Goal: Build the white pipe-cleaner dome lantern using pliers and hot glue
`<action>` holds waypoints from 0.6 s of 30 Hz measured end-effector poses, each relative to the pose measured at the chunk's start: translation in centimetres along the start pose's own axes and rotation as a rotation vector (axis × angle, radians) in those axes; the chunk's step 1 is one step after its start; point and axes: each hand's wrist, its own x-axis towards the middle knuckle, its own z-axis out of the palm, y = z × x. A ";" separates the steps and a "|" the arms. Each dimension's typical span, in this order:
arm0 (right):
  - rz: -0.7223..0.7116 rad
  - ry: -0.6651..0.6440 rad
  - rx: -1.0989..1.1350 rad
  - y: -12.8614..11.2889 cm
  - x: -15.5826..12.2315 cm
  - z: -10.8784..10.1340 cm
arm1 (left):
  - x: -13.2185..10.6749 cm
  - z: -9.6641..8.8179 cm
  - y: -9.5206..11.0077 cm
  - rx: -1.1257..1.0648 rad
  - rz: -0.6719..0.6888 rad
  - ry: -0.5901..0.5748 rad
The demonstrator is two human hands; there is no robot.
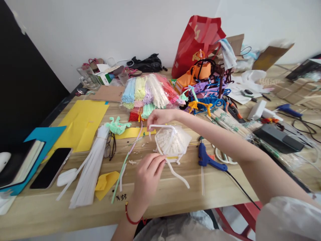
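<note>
A small white woven basket-like piece (172, 140) made of pipe cleaners sits at the middle of the wooden table (220, 187). My left hand (147, 175) is closed in a pinch on its near edge, where a loose white pipe cleaner tail (179, 175) trails toward me. My right hand (158, 117) reaches in from the right and pinches a white pipe cleaner loop (163, 127) at the piece's far top. A red cord circles my left wrist.
A blue glue gun (207, 159) lies just right of the piece. A white pipe cleaner bundle (91, 167), yellow paper (81, 124), a phone (51, 167) and a notebook (17, 164) lie left. Coloured pipe cleaner packs (147, 92) and a red bag (198, 42) stand behind.
</note>
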 end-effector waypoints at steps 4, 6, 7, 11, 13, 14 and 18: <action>0.104 -0.232 -0.050 -1.1 1.1 0.8 | -0.1 0.1 0.1 0.002 -0.010 0.011; 0.134 -0.286 -0.034 -1.4 0.9 0.8 | 0.1 0.1 0.2 0.028 0.013 0.018; 0.140 -0.291 -0.015 -1.5 0.6 0.8 | 0.2 0.2 0.3 0.050 0.036 0.022; 0.128 -0.232 0.097 -0.9 -0.9 0.9 | 1.1 0.5 0.5 0.124 0.172 0.055; 0.116 -0.198 0.145 -0.3 -1.7 1.2 | 1.6 0.7 0.7 0.118 0.212 0.065; 0.111 -0.189 0.163 -0.1 -2.1 1.5 | 1.8 0.8 0.8 0.109 0.222 0.060; 0.103 -0.181 0.187 0.5 -3.1 2.4 | 2.4 1.1 1.3 0.078 0.268 -0.023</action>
